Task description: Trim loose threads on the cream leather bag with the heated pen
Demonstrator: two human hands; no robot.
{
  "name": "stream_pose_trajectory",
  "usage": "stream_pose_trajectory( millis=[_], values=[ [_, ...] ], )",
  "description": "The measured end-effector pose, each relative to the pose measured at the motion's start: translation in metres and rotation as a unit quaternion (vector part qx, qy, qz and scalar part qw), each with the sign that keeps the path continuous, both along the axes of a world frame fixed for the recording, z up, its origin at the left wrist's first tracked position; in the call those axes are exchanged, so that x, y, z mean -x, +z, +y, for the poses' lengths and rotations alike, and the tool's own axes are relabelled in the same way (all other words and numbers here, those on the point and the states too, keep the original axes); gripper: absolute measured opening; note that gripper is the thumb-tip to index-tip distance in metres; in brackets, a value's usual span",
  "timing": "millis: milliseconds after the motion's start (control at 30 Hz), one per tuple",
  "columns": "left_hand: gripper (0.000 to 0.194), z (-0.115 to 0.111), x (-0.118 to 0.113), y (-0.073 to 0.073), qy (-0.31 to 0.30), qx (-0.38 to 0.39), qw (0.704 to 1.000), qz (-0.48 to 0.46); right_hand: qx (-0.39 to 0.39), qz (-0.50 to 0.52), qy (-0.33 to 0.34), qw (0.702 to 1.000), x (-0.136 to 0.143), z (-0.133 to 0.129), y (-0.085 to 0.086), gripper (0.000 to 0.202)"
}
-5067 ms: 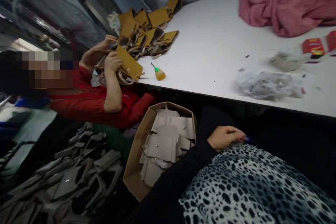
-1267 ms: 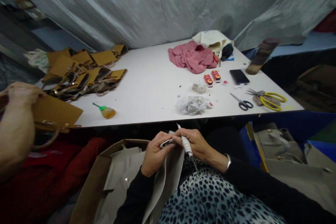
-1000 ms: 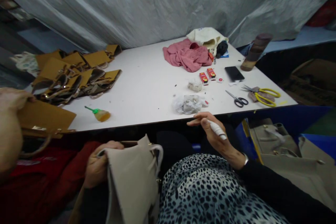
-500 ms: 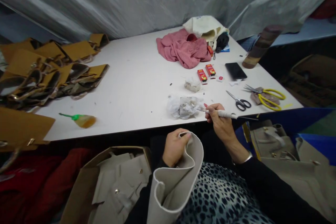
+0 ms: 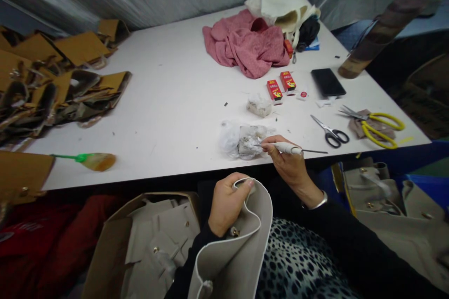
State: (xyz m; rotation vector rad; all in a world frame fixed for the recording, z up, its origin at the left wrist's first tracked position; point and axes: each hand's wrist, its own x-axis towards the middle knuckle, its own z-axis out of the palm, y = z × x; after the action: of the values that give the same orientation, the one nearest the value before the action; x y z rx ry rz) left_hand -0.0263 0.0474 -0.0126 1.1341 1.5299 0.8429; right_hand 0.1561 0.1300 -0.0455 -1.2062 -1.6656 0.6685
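My left hand (image 5: pixel 228 203) pinches the upper edge of an off-white handbag (image 5: pixel 242 252), which stands folded and gaping over my lap. Between the fingers of my right hand (image 5: pixel 289 163) is a slim tool with a white wrapped handle (image 5: pixel 288 148) and a thin dark rod at its rear; I cannot make out its exact kind. Its front tip reaches a pale, dirty lump in crumpled clear plastic (image 5: pixel 249 141) at the table's front edge. A second whitish lump (image 5: pixel 259 105) lies just behind.
On the white table (image 5: pixel 168 103) lie black scissors (image 5: pixel 331 133), yellow-handled snips (image 5: pixel 382 126), a phone (image 5: pixel 328 82), small red boxes (image 5: pixel 274 91), a pink cloth (image 5: pixel 245 44) and a green-tipped glue bottle (image 5: pixel 96 161). Brown bags (image 5: pixel 79 49) crowd the left; a carton (image 5: pixel 105 243) holds off-white bags.
My right hand has moved left, bringing the tool's tip onto the plastic-wrapped lump. My left hand keeps hold of the handbag. The camera view has shifted slightly.
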Motion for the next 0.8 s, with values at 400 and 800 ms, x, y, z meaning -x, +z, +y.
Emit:
stream_pose_trajectory(
  millis=[400,800],
  values=[
    [0.014,0.0,0.005,0.0,-0.042,0.025,0.999,0.015,-0.08,-0.154,0.03,0.984,0.01,0.016,0.006,0.043],
    [0.015,0.0,-0.001,0.002,-0.025,0.041,0.999,0.022,0.073,0.16,0.017,0.984,-0.003,-0.001,-0.003,0.039]
  ],
)
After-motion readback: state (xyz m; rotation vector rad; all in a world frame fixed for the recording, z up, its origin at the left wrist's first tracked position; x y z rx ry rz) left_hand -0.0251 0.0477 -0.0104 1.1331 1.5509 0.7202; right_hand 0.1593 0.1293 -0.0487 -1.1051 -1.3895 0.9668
